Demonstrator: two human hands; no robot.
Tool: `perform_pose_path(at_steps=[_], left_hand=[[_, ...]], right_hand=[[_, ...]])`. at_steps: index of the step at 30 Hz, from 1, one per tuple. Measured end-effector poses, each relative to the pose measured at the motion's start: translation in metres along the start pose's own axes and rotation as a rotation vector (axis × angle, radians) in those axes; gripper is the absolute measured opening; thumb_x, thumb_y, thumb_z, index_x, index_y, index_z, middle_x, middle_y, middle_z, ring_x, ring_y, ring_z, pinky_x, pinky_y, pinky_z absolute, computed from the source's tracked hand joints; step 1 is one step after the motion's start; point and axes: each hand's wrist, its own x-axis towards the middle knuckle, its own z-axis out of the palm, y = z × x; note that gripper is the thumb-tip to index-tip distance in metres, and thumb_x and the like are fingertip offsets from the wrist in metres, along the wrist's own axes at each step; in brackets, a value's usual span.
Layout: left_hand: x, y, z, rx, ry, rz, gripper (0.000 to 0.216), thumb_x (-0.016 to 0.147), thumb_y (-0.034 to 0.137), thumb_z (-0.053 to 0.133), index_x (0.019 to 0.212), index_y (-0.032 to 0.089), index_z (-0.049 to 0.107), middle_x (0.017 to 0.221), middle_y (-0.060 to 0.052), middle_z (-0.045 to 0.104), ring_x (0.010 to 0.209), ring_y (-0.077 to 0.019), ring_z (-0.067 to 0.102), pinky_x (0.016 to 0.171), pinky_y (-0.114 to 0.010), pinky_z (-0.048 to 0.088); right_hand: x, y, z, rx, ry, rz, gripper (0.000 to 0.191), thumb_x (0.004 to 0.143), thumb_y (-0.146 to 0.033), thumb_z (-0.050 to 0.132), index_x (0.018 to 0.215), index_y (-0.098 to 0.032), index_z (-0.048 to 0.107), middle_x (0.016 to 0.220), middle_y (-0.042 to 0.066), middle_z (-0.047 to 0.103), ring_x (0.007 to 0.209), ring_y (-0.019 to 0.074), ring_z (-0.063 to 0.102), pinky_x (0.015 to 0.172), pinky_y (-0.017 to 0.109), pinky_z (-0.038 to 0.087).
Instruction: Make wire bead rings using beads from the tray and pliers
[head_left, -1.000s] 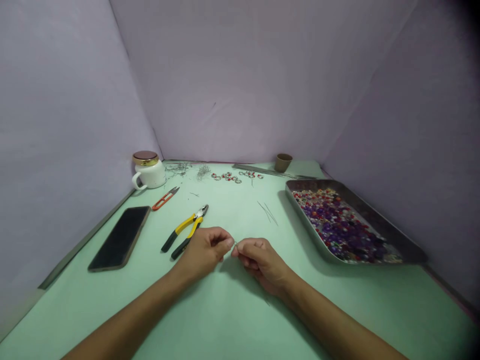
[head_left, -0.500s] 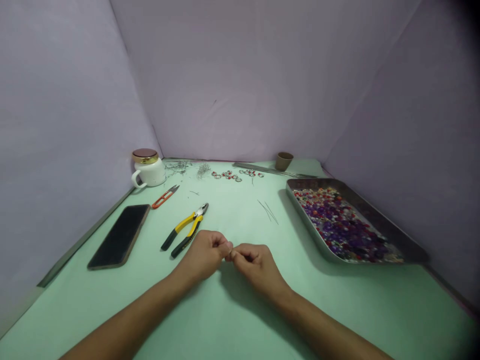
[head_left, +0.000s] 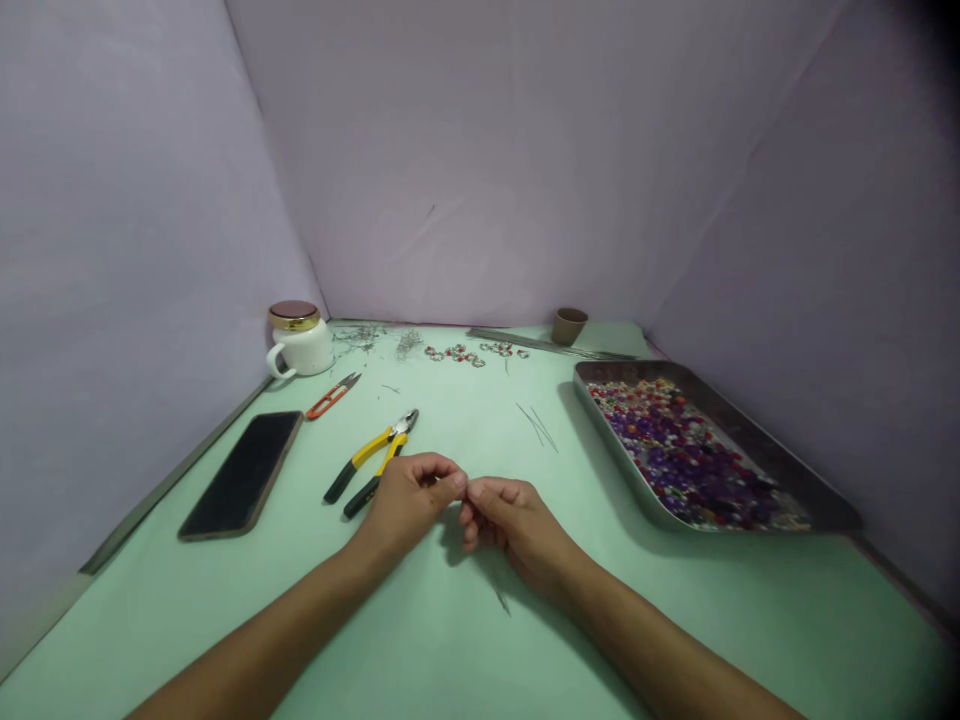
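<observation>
My left hand (head_left: 409,503) and my right hand (head_left: 510,525) meet fingertip to fingertip low over the green table (head_left: 450,650). Both are closed in a pinch on a thin piece of wire (head_left: 501,600); its lower end shows below my right hand. Just left of my left hand lie yellow-and-black pliers (head_left: 371,463). Beyond them sits a small orange thread snipper (head_left: 331,396).
A metal tray (head_left: 780,465) full of purple, red and white beads stands at the right. A black phone (head_left: 241,474) lies at the left, a white lidded mug (head_left: 298,340) at the back left, a small brown cup (head_left: 568,325) at the back. Beaded rings (head_left: 471,353) and loose wires (head_left: 537,424) lie mid-table.
My hands drew together, then shifted slightly; the wire's tail now shows under my right hand. Nothing else on the table moved.
</observation>
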Motion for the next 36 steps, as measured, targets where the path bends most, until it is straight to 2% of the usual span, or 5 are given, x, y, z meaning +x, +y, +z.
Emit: perform_pose_path(at_steps=[7, 16, 23, 29, 36], left_hand=[[0.0037, -0.0007, -0.0031, -0.037, 0.036, -0.082, 0.018, 0.063, 0.028, 0.057, 0.055, 0.012, 0.055, 0.042, 0.004, 0.044, 0.041, -0.0057, 0.032, 0.043, -0.021, 0.025], [0.0026, -0.0048, -0.0018, -0.013, -0.022, -0.062, 0.016, 0.063, 0.027, 0.057, 0.056, 0.012, 0.054, 0.042, 0.007, 0.039, 0.041, -0.0044, 0.029, 0.042, -0.020, 0.021], [0.0020, -0.0051, 0.0004, -0.054, -0.052, -0.085, 0.019, 0.065, 0.031, 0.056, 0.066, 0.012, 0.058, 0.040, 0.006, 0.043, 0.038, -0.0053, 0.035, 0.040, -0.019, 0.025], [0.0037, -0.0086, 0.0006, -0.066, -0.133, -0.145, 0.011, 0.062, 0.023, 0.056, 0.068, 0.014, 0.053, 0.045, 0.004, 0.051, 0.036, -0.0072, 0.045, 0.035, -0.018, 0.028], [0.0016, -0.0066, 0.0023, -0.018, -0.208, -0.227, 0.003, 0.058, 0.016, 0.053, 0.058, 0.014, 0.052, 0.043, 0.003, 0.053, 0.033, -0.0060, 0.044, 0.033, -0.017, 0.028]], right_hand=[[0.0005, -0.0008, -0.0029, 0.031, -0.005, 0.016, 0.032, 0.072, -0.042, 0.059, 0.080, -0.011, 0.063, 0.067, 0.005, 0.060, 0.056, 0.0117, 0.056, 0.058, 0.029, 0.047], [-0.0030, -0.0074, -0.0006, -0.166, 0.085, 0.040, 0.022, 0.063, -0.033, 0.066, 0.062, -0.013, 0.056, 0.047, -0.003, 0.050, 0.041, 0.0068, 0.044, 0.036, 0.018, 0.034], [-0.0022, -0.0073, -0.0001, -0.156, 0.140, -0.014, 0.018, 0.063, -0.029, 0.064, 0.061, -0.014, 0.056, 0.048, -0.002, 0.053, 0.043, 0.0083, 0.047, 0.039, 0.021, 0.037], [-0.0006, -0.0073, -0.0007, -0.152, 0.201, -0.015, 0.021, 0.061, -0.032, 0.067, 0.062, -0.013, 0.059, 0.051, 0.000, 0.057, 0.046, 0.0102, 0.052, 0.044, 0.022, 0.040], [0.0008, -0.0083, -0.0004, -0.142, 0.237, -0.011, 0.019, 0.060, -0.031, 0.067, 0.062, -0.013, 0.059, 0.051, 0.000, 0.057, 0.046, 0.0102, 0.051, 0.043, 0.022, 0.041]])
